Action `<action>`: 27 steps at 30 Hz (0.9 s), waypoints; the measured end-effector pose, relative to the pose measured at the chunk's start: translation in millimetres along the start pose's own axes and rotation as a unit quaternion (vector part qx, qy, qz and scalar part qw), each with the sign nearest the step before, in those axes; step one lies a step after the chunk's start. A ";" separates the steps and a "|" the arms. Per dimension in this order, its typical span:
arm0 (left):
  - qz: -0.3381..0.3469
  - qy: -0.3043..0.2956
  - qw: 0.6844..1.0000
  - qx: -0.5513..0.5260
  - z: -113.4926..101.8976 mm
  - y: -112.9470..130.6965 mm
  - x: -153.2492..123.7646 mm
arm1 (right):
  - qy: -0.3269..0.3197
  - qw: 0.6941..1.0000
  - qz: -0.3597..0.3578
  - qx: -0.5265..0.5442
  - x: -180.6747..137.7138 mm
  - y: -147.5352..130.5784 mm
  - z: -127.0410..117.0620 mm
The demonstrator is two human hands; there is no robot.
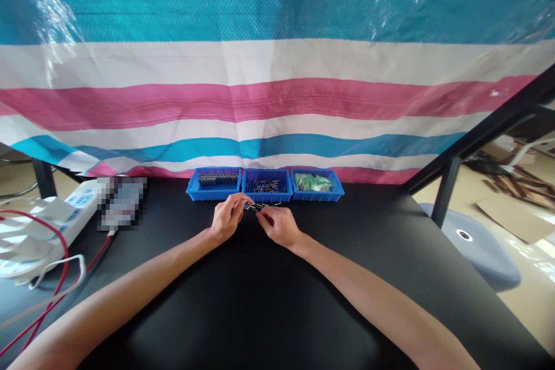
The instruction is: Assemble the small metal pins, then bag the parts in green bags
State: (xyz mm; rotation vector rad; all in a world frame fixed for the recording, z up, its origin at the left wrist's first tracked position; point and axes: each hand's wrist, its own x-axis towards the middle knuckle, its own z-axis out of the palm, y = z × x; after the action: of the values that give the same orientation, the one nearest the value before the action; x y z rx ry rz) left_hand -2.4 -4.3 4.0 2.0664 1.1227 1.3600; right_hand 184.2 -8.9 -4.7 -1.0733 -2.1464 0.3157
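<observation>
Several small dark and silvery screws lie between my two hands, just in front of the middle blue bin. My left hand is closed, its thumb and fingers curled around the left end of these screws. From the other side, my right hand pinches at their right end, fingers bent inward. Loose screws fill the middle bin. To its left, a blue bin contains rows of small metal cylinders. The right blue bin holds green-and-clear plastic packets. How the fingertips touch individual screws is too small to make out.
A white power strip with plugs and red and white cables occupies the left of the black table. Beside it is a blurred-out device. A striped sheet hangs behind the bins. A grey stool stands at right.
</observation>
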 end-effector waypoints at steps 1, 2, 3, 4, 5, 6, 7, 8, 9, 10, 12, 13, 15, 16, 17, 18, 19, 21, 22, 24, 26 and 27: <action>0.001 -0.001 1.000 0.000 -0.1 -0.2 -0.1 | 0.000 1.000 0.001 0.001 0.0 0.0 0.0; 0.001 -0.001 1.000 -0.002 -0.2 -0.3 -0.1 | 0.000 1.000 0.001 0.000 0.0 -0.1 0.0; 0.001 -0.001 1.000 -0.003 -0.3 -0.4 -0.1 | 0.000 1.000 0.002 -0.001 0.0 -0.1 -0.1; 0.001 0.000 1.000 -0.004 -0.3 -0.4 0.0 | 0.000 1.000 0.001 -0.003 0.1 -0.2 -0.1; 0.001 0.000 1.000 -0.004 -0.3 -0.3 0.1 | 0.000 1.000 0.001 -0.004 0.2 -0.2 -0.1; 0.001 0.000 1.000 -0.005 -0.4 -0.1 0.3 | 0.000 1.000 0.000 -0.004 0.2 -0.1 -0.1; 0.002 -0.001 1.000 -0.006 -0.3 0.1 0.4 | -0.001 1.000 0.000 -0.003 0.2 0.0 -0.1; 0.002 -0.002 1.000 -0.007 -0.3 0.3 0.5 | -0.001 1.000 -0.001 -0.002 0.2 0.1 -0.1; 0.003 -0.002 1.000 -0.007 -0.2 0.5 0.6 | -0.001 1.000 -0.002 -0.002 0.1 0.2 0.0; 0.004 -0.001 1.000 -0.007 -0.1 0.6 0.6 | -0.001 1.000 -0.002 -0.001 0.1 0.3 0.2; 0.005 0.003 1.000 -0.007 0.2 0.6 0.6 | 0.000 1.000 -0.003 -0.002 0.0 0.5 0.4; 0.005 0.005 1.000 -0.007 0.3 0.5 0.5 | 0.000 1.000 -0.003 -0.003 0.0 0.5 0.4; 0.005 0.006 1.000 -0.003 0.5 0.3 0.4 | -0.002 1.000 -0.002 -0.004 0.1 0.4 0.3; 0.005 0.005 1.000 0.001 0.4 0.1 0.4 | -0.003 1.000 -0.002 -0.004 0.1 0.3 0.2; 0.004 0.004 1.000 0.005 0.4 -0.1 0.3 | -0.005 1.000 -0.001 -0.004 0.2 0.2 0.1; 0.004 0.003 1.000 0.008 0.4 -0.3 0.3 | -0.006 1.000 0.000 -0.005 0.3 0.1 0.0; 0.003 0.003 1.000 0.010 0.3 -0.6 0.2 | -0.006 1.000 0.000 -0.005 0.4 0.0 0.0; 0.003 0.005 1.000 0.010 0.4 -1.4 0.0 | -0.006 1.000 -0.003 -0.005 0.5 -0.1 -0.1; 0.003 0.006 1.000 0.009 0.5 -1.8 -0.2 | -0.005 1.000 -0.004 -0.005 0.4 -0.1 -0.1; 0.002 0.007 1.000 0.006 0.9 -2.8 -0.5 | -0.005 1.000 -0.005 -0.007 0.3 0.0 0.1; 0.002 0.007 1.000 0.005 1.4 -3.7 -0.8 | -0.007 1.000 -0.005 -0.009 0.1 0.4 0.3; 0.002 0.008 1.000 0.004 1.6 -4.0 -0.9 | -0.008 1.000 -0.005 -0.010 0.1 0.5 0.4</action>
State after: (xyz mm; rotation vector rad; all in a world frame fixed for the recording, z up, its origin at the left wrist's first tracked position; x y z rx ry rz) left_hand -2.6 -2.6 0.0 2.0689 1.1325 1.3788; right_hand 184.1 -8.5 -5.3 -1.0754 -2.1726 0.2990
